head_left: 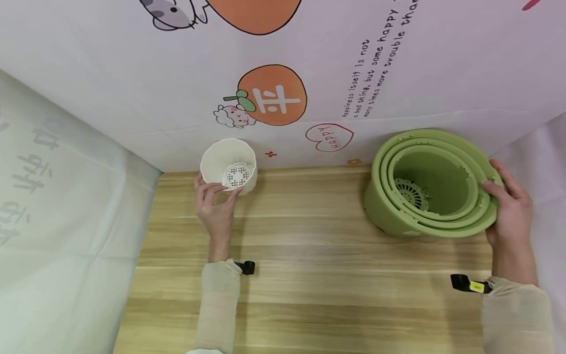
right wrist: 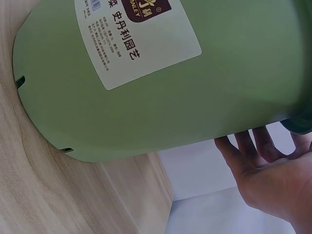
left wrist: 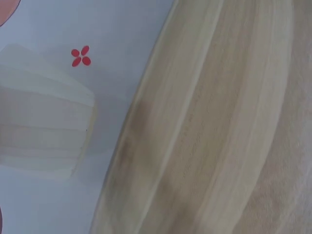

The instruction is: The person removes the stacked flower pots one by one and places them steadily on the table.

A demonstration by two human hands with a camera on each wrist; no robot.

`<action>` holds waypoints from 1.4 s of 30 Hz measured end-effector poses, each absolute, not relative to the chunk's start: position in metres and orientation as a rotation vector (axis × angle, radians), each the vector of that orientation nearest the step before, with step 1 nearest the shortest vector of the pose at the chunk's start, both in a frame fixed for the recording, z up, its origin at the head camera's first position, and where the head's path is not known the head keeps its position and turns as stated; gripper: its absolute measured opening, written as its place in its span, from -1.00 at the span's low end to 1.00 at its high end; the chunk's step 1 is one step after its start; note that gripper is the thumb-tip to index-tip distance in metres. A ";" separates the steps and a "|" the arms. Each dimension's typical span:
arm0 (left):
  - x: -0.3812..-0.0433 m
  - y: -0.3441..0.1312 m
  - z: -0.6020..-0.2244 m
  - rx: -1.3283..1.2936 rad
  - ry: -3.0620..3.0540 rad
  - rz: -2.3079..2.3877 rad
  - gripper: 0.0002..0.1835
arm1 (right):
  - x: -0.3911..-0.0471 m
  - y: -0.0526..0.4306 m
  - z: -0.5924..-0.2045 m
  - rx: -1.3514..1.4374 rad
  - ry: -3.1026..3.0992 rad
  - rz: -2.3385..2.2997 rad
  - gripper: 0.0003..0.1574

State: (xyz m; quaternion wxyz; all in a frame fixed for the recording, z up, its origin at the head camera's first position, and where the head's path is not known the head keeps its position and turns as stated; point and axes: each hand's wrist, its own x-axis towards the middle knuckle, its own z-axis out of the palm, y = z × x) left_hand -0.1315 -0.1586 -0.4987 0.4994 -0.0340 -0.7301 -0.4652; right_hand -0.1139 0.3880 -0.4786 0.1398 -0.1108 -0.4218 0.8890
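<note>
My left hand pinches the near rim of a small white plastic flower pot with a perforated bottom. This pot is by the table's back edge, and the left wrist view shows its ribbed side; whether its base touches the wood I cannot tell. At the right, my right hand grips the rim of a large green flower pot, thumb on top and fingers outside. Smaller green pots are nested inside it, the innermost with a slotted bottom. A white printed label is stuck to the large pot's side.
A wood-grain table spreads below both hands. Behind it rises a white cloth wall with cartoon prints and lettering. Pale cloth closes off the left side, and more cloth hangs close by the right hand.
</note>
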 end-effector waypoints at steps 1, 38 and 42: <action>-0.132 -0.161 -0.501 -0.083 -1.767 -1.121 -0.58 | -0.114 0.388 -0.479 -0.317 -1.210 2.575 -0.38; -0.131 -0.194 -0.525 0.042 -1.854 -1.051 -0.59 | -0.115 0.388 -0.476 -0.330 -1.221 2.556 -0.38; -0.130 -0.196 -0.526 0.071 -1.871 -1.060 -0.59 | -0.116 0.388 -0.477 -0.322 -1.215 2.563 -0.38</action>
